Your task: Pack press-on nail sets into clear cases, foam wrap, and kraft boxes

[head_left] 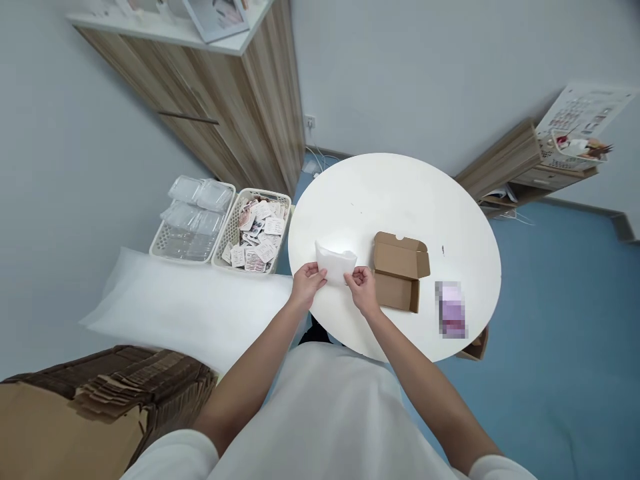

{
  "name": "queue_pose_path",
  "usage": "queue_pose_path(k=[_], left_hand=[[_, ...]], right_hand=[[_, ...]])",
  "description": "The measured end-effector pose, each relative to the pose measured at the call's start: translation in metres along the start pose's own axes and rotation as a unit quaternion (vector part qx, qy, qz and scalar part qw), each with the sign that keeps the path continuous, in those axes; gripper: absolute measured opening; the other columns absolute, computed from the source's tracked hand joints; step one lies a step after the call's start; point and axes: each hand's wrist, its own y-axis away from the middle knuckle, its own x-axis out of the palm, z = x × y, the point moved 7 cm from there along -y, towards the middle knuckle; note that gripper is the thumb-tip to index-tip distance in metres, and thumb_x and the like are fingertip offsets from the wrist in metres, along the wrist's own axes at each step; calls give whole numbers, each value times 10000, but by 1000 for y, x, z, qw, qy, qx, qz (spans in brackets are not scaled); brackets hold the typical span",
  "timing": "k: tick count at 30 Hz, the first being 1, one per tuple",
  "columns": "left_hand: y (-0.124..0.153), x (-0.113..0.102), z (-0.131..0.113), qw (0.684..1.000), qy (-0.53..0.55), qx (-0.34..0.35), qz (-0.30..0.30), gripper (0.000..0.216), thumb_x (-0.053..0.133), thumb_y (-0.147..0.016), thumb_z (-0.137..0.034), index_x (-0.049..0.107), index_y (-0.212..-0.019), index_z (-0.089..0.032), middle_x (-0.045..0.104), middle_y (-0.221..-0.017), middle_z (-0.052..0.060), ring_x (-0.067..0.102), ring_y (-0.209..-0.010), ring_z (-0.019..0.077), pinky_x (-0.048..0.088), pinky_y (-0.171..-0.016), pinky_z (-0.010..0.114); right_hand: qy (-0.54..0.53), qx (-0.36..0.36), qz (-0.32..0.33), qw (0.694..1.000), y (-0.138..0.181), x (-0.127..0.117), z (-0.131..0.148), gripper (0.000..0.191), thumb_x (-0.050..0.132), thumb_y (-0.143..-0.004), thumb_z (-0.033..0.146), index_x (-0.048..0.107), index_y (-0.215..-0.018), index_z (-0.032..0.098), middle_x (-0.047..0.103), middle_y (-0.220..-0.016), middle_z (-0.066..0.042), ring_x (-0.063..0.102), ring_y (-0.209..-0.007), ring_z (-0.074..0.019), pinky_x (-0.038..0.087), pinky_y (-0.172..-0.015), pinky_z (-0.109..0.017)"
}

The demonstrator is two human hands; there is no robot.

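Observation:
Between both hands is a soft white foam pouch (337, 267), its upper edge uneven and slightly gaping. My left hand (309, 283) pinches its left side, and my right hand (363, 288) pinches the lower right corner. Whether anything lies inside the pouch is hidden. Just right of my right hand, an open brown cardboard box (395, 292) lies on the round white table (390, 193), lid folded back and no contents visible. Farther right lies a purple and pink item (452, 310), blurred into blocks.
Left of the table stand a basket (220, 250) of small printed cards and a basket (156, 245) of clear plastic packs. White foam sheets (190, 300) lie in front of them. Flattened cardboard boxes (140, 387) are stacked lower left. A wooden cabinet (240, 100) stands behind.

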Motion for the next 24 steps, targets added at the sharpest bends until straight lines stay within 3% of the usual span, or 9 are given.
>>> queue_pose_path(k=[8,12,15,20,24], left_hand=[[45,99,24,978,-122,14,170,293,458,-813,-326,547,-1032,-154,594,-1033,88,567,-939,182,503,-771,316],[58,138,34,971,-157,31,180,393,393,-849,-361,387,-1190,-165,570,-1075,112,573,-923,171,500,-743,312],[61,157,43,970,-164,37,178,430,381,-858,-383,286,-1225,-181,552,-1100,122,577,-911,154,499,-728,303],[49,171,55,962,-206,31,175,300,471,-809,-319,456,-1062,-159,589,-1035,116,580,-886,185,476,-739,333],[30,173,49,933,-326,62,137,229,501,-762,-232,535,-972,-148,621,-976,93,575,-882,189,448,-760,308]], right_hand=[[-36,8,-31,999,39,-93,-5,324,588,-675,456,453,-826,203,558,-780,-26,563,-706,-149,494,-645,-311],[-40,4,-67,997,50,-133,-10,320,587,-675,444,450,-835,203,559,-767,-22,571,-719,-154,496,-652,-313],[-53,9,-79,995,52,-154,-16,322,587,-669,431,446,-855,208,560,-748,-7,572,-703,-149,492,-633,-304],[-4,50,-59,997,42,-172,-31,271,587,-658,386,462,-822,210,566,-705,14,566,-652,-138,483,-586,-287],[84,77,-54,992,24,-179,-41,201,574,-659,338,476,-778,210,579,-680,22,553,-611,-128,457,-542,-265]])
